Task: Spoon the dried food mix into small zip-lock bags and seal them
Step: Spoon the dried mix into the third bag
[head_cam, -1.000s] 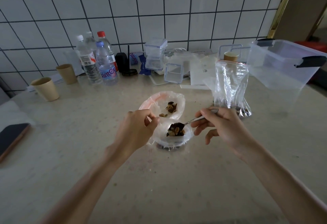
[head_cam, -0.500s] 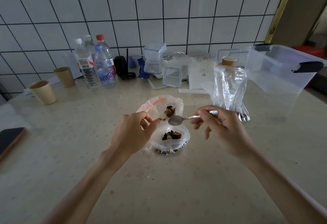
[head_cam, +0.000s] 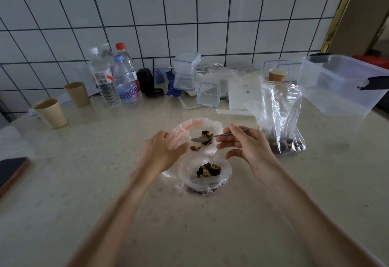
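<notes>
Dried mix (head_cam: 208, 170) sits in unsealed small bag (head_cam: 205, 177); our left hand (head_cam: 163, 153) loose, right hand (head_cam: 247, 146) pinches spoon (head_cam: 210, 137); unsupported bag may slump, spill.

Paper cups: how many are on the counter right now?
3. Two paper cups stand at the far left, one nearer and one behind it. A third stands at the back right, behind the big zip-lock bag. The clutter could hide more.
</notes>
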### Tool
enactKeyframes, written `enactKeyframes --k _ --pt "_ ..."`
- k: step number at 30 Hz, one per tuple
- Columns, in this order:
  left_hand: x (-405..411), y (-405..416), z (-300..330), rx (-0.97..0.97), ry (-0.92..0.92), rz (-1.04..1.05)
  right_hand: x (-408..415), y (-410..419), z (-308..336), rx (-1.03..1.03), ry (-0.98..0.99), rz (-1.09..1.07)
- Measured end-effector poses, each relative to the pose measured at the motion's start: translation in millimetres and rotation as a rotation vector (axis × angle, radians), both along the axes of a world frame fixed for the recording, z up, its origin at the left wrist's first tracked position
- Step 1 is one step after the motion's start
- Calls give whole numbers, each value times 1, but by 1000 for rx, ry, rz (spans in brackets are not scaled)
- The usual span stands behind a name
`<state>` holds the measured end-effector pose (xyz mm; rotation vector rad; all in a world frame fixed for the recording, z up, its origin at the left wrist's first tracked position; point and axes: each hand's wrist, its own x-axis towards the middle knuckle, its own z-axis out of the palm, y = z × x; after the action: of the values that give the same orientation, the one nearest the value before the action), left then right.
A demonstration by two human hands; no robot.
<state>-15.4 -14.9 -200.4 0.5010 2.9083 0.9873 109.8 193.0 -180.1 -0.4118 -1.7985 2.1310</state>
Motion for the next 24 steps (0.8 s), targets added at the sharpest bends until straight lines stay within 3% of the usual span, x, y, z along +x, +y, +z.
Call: enactKeyframes --k 12,24 --pt "4 2 -5 173 2 -49 -8 2 -26 -64 -127 16" --pt "0 0 -1 13 -85 -72 -13 -7 -26 -37 -98 -61"
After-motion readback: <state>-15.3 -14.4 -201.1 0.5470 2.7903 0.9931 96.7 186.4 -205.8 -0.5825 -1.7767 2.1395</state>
